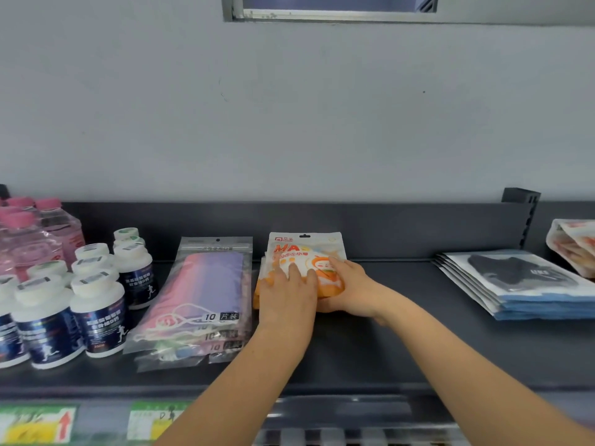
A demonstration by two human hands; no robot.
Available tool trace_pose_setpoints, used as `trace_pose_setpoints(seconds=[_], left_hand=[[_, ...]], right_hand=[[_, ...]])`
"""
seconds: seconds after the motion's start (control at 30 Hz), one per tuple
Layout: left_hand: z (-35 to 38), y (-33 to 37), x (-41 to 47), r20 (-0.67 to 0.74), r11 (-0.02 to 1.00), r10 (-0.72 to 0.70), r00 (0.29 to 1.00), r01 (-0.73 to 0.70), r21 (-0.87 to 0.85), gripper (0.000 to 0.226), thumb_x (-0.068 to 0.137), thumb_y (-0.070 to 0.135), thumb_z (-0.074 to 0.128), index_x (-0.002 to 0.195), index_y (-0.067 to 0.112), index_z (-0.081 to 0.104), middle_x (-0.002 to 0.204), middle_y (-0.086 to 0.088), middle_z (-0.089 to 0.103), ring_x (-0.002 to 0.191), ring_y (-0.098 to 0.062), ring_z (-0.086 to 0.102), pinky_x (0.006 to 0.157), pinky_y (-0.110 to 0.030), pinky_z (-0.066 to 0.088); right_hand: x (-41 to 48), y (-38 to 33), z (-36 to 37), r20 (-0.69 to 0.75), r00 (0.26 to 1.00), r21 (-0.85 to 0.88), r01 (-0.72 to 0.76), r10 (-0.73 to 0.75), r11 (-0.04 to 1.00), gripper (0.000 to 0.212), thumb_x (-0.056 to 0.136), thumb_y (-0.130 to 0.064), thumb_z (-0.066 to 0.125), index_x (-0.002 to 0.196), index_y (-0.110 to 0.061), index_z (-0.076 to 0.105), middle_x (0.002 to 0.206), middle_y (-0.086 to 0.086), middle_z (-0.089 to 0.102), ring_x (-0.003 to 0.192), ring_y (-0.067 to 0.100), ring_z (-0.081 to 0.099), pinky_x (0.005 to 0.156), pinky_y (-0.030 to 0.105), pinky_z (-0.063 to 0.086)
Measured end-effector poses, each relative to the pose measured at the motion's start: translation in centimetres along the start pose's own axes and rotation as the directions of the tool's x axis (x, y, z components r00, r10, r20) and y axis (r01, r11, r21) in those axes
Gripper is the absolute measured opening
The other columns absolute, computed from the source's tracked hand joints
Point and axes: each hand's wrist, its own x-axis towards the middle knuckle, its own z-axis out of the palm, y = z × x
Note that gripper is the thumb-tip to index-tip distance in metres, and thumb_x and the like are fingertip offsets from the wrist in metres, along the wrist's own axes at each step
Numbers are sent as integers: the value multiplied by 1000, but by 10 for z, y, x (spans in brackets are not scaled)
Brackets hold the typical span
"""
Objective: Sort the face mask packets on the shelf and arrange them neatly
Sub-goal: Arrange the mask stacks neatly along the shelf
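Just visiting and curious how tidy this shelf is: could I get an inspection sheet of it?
Surface: dark shelf, low back rail.
Job's things: orange packets stacked mid-shelf; pink-purple packets fanned out to their left; black-mask packets stacked at right; more packets at far right.
Clutter: white-capped bottles and pink bottles at left.
Hands: left hand presses flat on orange packets; right hand grips their right edge.
Cables: nothing seen.
Surroundings: grey wall, window frame above, price tags below.
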Motion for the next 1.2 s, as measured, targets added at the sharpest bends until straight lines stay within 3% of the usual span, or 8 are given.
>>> trace_pose_setpoints(seconds=[0.17, 0.37, 0.5, 0.57, 0.67, 0.73, 0.87, 1.2], left_hand=[[0, -2, -1, -2, 1000, 14, 1000, -14, 6, 66, 94, 29, 51, 147, 18, 14, 145, -16, 30, 134, -35, 32, 101, -43, 40], [0, -4, -2, -71, 1000, -6, 997, 4, -27, 55, 96, 36, 45, 144, 23, 22, 142, -12, 35, 131, -32, 35, 97, -44, 39], [-4, 5, -13, -205, 995, 35, 978, -53, -86, 55, 94, 40, 49, 141, 24, 27, 143, -6, 34, 129, -30, 35, 95, -44, 38], [-6, 15, -23, -297, 987, 90, 951, -125, -104, 48, 94, 40, 48, 136, 23, 34, 137, -2, 42, 123, -25, 41, 90, -39, 40], [-13, 26, -35, -373, 971, 149, 916, -206, -118, 40, 93, 44, 47, 127, 24, 42, 129, 1, 47, 117, -21, 45, 86, -35, 39], [-13, 34, -38, -392, 970, 168, 904, -224, -99, 39, 91, 45, 50, 123, 24, 48, 124, 1, 52, 114, -21, 48, 85, -35, 40], [-14, 60, -43, -368, 959, 238, 899, -277, -58, 38, 64, 36, 82, 93, 16, 69, 91, -7, 66, 83, -29, 63, 64, -40, 48], [-57, 235, -52, -451, 900, 361, 817, -431, -61, 41, 49, 33, 90, 82, 15, 72, 81, -5, 67, 70, -27, 65, 56, -37, 50]], right_hand=[[-11, 4, -2, 14, 1000, 29, 15, -16, 999, 77, 71, -18, 78, 132, -34, 34, 117, -11, 54, 109, 11, 52, 94, 27, 44], [-35, 0, 2, -76, 995, 11, 70, -69, 997, 65, 81, -13, 69, 129, -34, 31, 113, -15, 49, 101, 6, 47, 81, 16, 38], [-56, 5, 0, -147, 983, -20, 111, -112, 994, 67, 84, -11, 67, 140, -21, 33, 114, -20, 42, 100, -3, 37, 62, -8, 31], [-72, 7, -5, -186, 975, -90, 103, -118, 991, 65, 85, -15, 66, 142, -14, 33, 110, -14, 40, 99, -8, 34, 68, -12, 26], [-95, 21, -16, -277, 951, -260, 64, -138, 963, 76, 86, -32, 65, 148, -21, 22, 147, -4, 31, 134, 4, 27, 106, 13, 22], [-114, 39, -30, -333, 924, -463, 13, -188, 886, 72, 88, -35, 61, 148, -27, 22, 153, -3, 22, 140, 15, 20, 114, 28, 20], [-158, 72, -66, -388, 875, -708, -82, -290, 701, 63, 89, -32, 60, 145, -24, 30, 152, 1, 25, 142, 23, 20, 114, 41, 24], [-273, 184, -175, -493, 848, -699, -252, -196, 670, 61, 93, -32, 54, 146, -27, 26, 155, 0, 19, 144, 22, 13, 116, 41, 17]])
